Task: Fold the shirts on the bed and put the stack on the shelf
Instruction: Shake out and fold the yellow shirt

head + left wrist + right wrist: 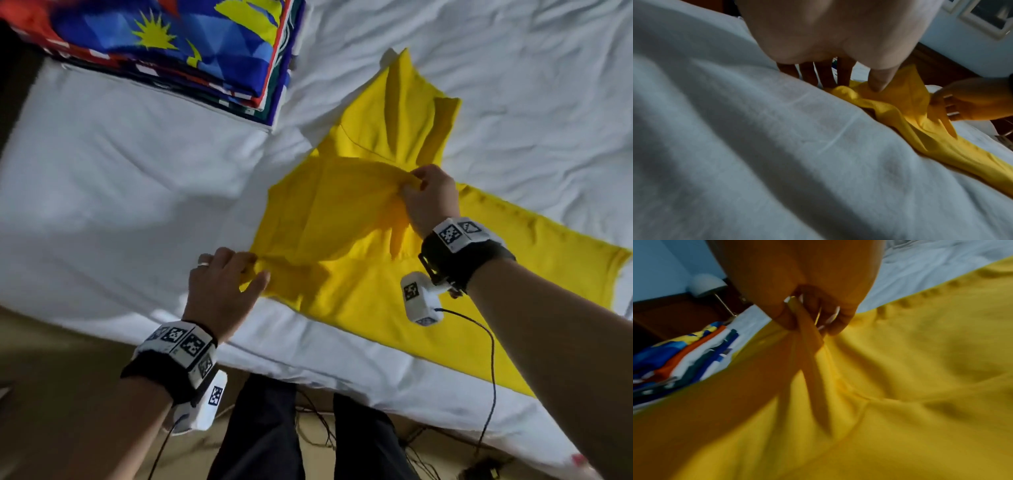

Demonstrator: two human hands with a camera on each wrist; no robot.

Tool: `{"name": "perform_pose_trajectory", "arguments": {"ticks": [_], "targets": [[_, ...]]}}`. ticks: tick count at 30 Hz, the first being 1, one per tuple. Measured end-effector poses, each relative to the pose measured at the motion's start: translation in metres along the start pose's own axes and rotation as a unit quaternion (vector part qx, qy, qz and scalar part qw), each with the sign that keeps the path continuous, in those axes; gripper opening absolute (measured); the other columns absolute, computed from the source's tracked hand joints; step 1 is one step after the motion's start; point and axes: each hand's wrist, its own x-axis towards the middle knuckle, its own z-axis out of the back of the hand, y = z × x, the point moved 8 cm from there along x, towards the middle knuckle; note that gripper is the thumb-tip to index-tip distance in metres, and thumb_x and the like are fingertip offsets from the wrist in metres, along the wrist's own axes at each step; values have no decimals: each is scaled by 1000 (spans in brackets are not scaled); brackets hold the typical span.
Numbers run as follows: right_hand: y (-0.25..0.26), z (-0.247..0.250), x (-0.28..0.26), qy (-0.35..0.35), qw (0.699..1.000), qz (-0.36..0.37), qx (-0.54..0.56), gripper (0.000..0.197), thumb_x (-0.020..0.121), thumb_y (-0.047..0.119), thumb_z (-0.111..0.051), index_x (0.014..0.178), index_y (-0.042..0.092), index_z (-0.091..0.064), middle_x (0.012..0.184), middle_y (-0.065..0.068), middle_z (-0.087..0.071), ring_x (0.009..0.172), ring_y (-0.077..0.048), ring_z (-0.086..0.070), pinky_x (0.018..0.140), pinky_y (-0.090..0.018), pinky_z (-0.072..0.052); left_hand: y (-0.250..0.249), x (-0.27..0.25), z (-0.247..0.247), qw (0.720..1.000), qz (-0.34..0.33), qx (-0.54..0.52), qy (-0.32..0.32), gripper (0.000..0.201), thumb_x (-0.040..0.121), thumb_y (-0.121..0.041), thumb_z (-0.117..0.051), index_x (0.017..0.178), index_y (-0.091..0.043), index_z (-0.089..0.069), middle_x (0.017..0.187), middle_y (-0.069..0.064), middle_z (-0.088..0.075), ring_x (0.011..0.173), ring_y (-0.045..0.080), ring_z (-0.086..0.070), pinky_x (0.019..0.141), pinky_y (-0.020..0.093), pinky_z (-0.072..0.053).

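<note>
While left hand (219, 287) fingers pinch yellow shirt (359, 291) corner | right hand (430, 198) grips its fold

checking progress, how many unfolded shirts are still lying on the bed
1: the yellow shirt spread near the bed's front edge, gripped by both hands. Others sit folded in the stack at the far left; any beyond the frame stay unseen.

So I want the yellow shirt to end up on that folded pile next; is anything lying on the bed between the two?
Nothing visible does. Only bare white sheet separates the yellow shirt from the stack of folded shirts. Both hands, left hand and right hand, already pinch the shirt.
</note>
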Motion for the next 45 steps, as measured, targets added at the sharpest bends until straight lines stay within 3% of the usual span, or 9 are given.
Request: {"name": "perform_pose_trajectory", "arguments": {"ticks": [5, 8, 14, 18, 24, 28, 34, 40, 45], "targets": [[16, -2, -11, -53, 966, 171, -184, 39, 87, 17, -58, 126, 9, -57, 126, -17, -53, 115, -39, -48, 93, -45, -41, 8, -10, -1, 999, 38, -15, -14, 48, 78, -59, -46, 96, -21, -68, 98, 4, -60, 95, 36, -53, 81, 44, -41], [58, -49, -22, 58, 926, 312, -205, 37, 91, 12, -49, 126, 12, -61, 120, -14, -59, 109, -39, -55, 85, -47, -49, 18, -21, -2, 997, 64, -37, -31, 44, 74, -62, -48, 91, -25, -66, 99, -2, -56, 98, 34, -51, 81, 42, -37], [90, -104, -12, 203, 829, 281, -440, 45, 97, 13, -42, 138, 31, -42, 118, -10, -62, 99, -36, -61, 66, -36, -44, 25, -37, -2, 994, 58, -88, -36, 33, 75, -61, -54, 84, -31, -64, 101, -7, -53, 98, 30, -52, 84, 46, -41], [96, -108, 4, 212, 845, 250, -423, 23, 96, 23, -48, 118, 25, -56, 104, -12, -61, 91, -36, -60, 67, -37, -47, 19, -39, 18, 974, 21, -214, -77, 17, 84, -45, -57, 88, -30, -63, 112, -22, -62, 101, 0, -52, 92, 47, -42], [97, -100, 14, 178, 892, 249, -331, 17, 90, 31, -56, 105, 22, -59, 92, -11, -62, 85, -35, -60, 73, -45, -56, 13, -42, 36, 961, 25, -259, -98, 8, 85, -18, -72, 84, -24, -67, 126, -18, -65, 110, 16, -48, 95, 12, -31], [96, -104, 15, 158, 904, 268, -294, 18, 92, 24, -50, 108, 17, -57, 91, -15, -66, 81, -37, -61, 69, -44, -54, 16, -39, 36, 951, 28, -291, -98, 23, 79, 3, -76, 77, -17, -66, 111, -11, -72, 108, 2, -52, 93, 18, -39], [85, -100, 3, 146, 903, 290, -280, 48, 95, 25, -54, 142, 18, -44, 132, -8, -59, 122, -32, -52, 97, -45, -47, 35, -35, 26, 989, 30, -91, -111, 7, 79, -28, -65, 80, -21, -67, 75, -11, -67, 74, 20, -62, 70, 42, -49], [54, -81, -45, 99, 848, 408, -323, 53, 95, 40, -41, 140, 13, -49, 147, -14, -45, 131, -39, -43, 99, -54, -41, 23, -30, 7, 996, 74, 4, -42, 36, 85, -57, -50, 104, -30, -63, 111, 0, -51, 103, 27, -43, 86, 40, -29], [-1, -83, -29, 171, 809, 342, -446, 70, 97, 65, -5, 157, 31, -5, 166, -3, 5, 152, -27, -4, 118, -53, -19, 28, -26, 2, 991, 113, 66, -7, 21, 90, -41, -54, 94, -22, -61, 106, 8, -51, 101, 36, -46, 85, 48, -32]]}}
